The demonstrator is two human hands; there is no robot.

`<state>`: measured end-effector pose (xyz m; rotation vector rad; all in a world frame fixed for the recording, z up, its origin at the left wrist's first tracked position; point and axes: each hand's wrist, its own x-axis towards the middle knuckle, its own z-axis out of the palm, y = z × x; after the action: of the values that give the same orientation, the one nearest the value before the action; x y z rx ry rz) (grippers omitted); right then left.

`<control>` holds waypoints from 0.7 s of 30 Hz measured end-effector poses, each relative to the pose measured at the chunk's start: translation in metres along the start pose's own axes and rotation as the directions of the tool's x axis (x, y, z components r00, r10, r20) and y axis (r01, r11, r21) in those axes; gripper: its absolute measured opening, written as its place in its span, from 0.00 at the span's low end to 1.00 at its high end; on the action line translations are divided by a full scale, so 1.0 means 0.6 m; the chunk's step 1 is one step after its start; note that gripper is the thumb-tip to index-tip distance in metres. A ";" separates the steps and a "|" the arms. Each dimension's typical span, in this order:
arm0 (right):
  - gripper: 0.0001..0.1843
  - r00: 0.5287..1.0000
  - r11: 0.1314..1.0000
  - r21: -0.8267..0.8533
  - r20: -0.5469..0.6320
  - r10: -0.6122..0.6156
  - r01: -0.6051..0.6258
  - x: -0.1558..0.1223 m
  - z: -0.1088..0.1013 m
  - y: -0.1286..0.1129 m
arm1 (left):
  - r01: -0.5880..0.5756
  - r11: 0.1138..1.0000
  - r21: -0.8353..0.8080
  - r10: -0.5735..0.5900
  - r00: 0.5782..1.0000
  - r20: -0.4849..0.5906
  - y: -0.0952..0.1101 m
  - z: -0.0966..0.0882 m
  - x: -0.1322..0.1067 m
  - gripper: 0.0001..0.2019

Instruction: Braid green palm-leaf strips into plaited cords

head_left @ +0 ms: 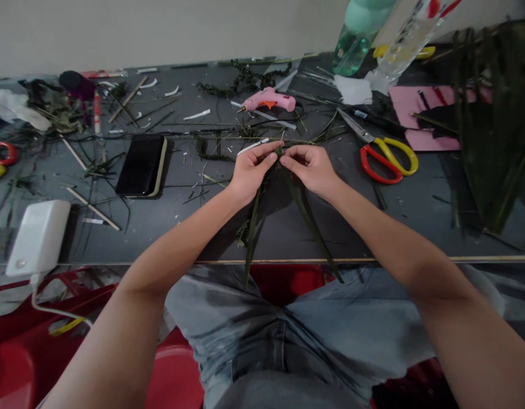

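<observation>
My left hand [254, 171] and my right hand [310, 166] meet over the middle of the dark table. Between their pinched fingertips is a folded green leaf strip [314, 224]. One long end hangs down below my right hand, past the table's front edge. Another long end drops below my left hand beside a braided dark green piece [244, 230]. Exactly how the strips cross at the fingertips is too small to tell. Just beyond the hands lies a pink glue gun [271, 100]. Right of my right hand rest scissors [385, 153] with red and yellow handles.
A black phone [142, 166] and a white power bank [38, 236] with a cable lie on the left. Leaf scraps and sticks litter the table [194, 218]. A green bottle [356, 42] stands at the back; large leaves [496, 142] and pink paper [415, 113] are on the right.
</observation>
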<state>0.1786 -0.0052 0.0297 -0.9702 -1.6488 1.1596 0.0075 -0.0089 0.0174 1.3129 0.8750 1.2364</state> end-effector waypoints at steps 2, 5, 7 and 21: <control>0.27 1.000 1.000 -0.002 0.008 -0.007 0.007 -0.001 0.001 -0.001 | 0.018 1.000 -0.014 -0.018 1.000 -0.006 0.004 0.001 -0.003 0.15; 0.27 0.999 0.999 -0.028 0.011 -0.037 0.038 -0.001 0.002 -0.002 | 0.031 0.999 -0.027 -0.031 0.999 -0.026 0.008 0.002 -0.005 0.15; 0.27 0.998 0.997 -0.048 0.003 -0.056 0.056 -0.002 0.004 -0.002 | 0.021 0.999 -0.025 -0.022 0.999 -0.046 0.009 0.002 -0.006 0.14; 0.26 0.991 0.978 -0.188 -0.075 -0.108 0.093 -0.008 0.002 0.003 | 0.250 0.966 0.062 -0.253 0.966 0.047 0.042 -0.010 0.000 0.07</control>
<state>0.1791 -0.0095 0.0270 -1.0245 -1.7380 0.8980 -0.0024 -0.0116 0.0411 1.2302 1.0095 0.9794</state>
